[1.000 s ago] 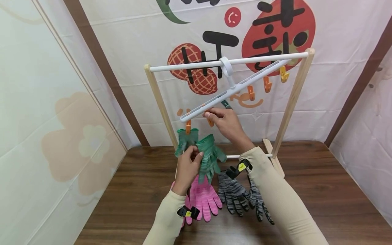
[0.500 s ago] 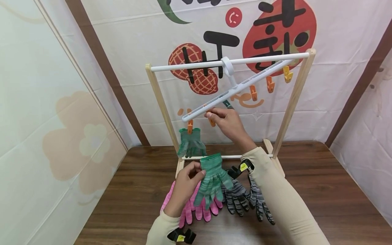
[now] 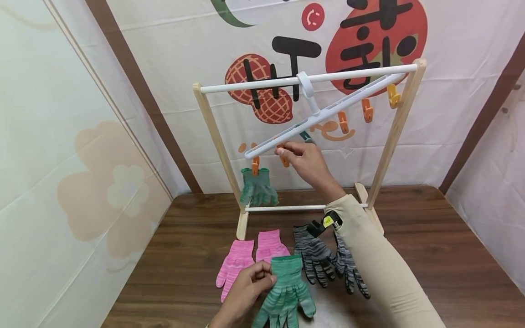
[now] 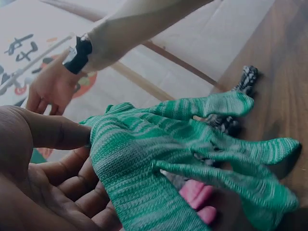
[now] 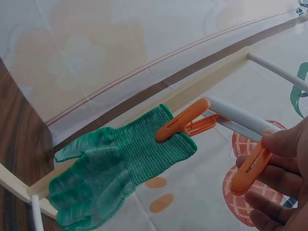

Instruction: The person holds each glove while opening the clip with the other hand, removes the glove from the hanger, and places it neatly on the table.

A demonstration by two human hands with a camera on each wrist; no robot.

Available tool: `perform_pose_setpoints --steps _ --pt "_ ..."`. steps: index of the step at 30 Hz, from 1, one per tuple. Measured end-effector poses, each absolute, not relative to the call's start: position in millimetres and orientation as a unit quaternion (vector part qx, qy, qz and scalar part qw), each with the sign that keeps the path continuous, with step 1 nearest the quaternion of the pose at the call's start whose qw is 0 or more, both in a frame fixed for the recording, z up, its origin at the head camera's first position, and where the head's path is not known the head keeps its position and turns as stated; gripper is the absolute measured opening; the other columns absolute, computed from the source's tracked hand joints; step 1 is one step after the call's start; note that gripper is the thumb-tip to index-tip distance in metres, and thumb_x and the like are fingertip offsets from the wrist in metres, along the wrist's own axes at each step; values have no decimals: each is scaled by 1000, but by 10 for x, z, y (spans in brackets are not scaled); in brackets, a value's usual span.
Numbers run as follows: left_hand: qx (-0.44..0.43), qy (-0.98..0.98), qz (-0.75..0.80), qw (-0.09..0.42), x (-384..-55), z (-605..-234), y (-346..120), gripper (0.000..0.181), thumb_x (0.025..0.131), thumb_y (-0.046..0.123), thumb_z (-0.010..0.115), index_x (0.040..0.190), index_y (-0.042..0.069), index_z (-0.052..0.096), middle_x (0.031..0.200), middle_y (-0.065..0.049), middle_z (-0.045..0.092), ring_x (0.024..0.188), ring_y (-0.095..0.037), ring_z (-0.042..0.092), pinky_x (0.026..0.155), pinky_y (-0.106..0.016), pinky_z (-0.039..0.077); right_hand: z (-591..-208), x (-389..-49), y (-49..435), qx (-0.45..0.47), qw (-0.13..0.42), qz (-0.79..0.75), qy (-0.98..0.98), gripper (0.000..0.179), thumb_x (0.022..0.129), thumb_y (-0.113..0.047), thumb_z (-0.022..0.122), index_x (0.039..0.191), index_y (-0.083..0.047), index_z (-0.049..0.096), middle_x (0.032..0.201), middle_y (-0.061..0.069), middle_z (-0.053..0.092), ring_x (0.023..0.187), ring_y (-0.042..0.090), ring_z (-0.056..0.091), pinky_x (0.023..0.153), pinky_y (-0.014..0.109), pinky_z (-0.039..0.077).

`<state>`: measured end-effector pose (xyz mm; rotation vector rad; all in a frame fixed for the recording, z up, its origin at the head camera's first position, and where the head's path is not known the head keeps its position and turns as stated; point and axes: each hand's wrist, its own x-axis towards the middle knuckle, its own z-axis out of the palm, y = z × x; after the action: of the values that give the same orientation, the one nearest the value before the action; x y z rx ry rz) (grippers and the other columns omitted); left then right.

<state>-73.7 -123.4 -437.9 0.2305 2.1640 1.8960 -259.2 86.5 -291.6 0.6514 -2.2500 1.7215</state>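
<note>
My left hand (image 3: 248, 291) pinches a green knit glove (image 3: 287, 284) by its cuff, low over the table's front; the left wrist view shows the thumb on the cuff. Up at the white hanger (image 3: 287, 133), my right hand (image 3: 307, 161) pinches an orange clip (image 5: 252, 168) between thumb and fingers. Another orange clip (image 5: 185, 120) at the hanger's low left end grips the cuff of a second green glove (image 5: 120, 159), which hangs down. The hanger tilts, hooked on the rack's white top bar (image 3: 254, 85).
Pink gloves (image 3: 238, 259) and grey-black striped gloves (image 3: 313, 253) lie on the brown table (image 3: 426, 255). The wooden rack's right post (image 3: 395, 136) stands behind. More orange clips (image 3: 367, 110), a yellow clip (image 3: 393, 96) and a dark green clip (image 3: 306, 136) hang from the hanger.
My left hand has carried the green glove away from the hanging one, down and toward me over the pink gloves. The right hand stays at the orange clip.
</note>
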Motion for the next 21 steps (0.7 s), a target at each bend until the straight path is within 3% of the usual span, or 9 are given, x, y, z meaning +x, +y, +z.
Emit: perform_pose_setpoints --steps 9,21 --pt "62 758 630 157 -628 -4547 -1393 15 95 9 64 99 -5 59 79 1 55 72 -7 51 69 -23 44 -2929 -2595 869 222 118 586 -771 30 100 -31 67 123 -12 75 102 10 71 91 28 53 77 39 41" --pt "54 789 590 160 -560 -4759 -1680 10 93 3 63 94 -6 58 73 2 49 60 -5 44 57 -21 39 -2945 -2597 893 233 120 587 -766 31 100 -30 67 127 -14 73 107 13 71 92 24 54 79 39 41"
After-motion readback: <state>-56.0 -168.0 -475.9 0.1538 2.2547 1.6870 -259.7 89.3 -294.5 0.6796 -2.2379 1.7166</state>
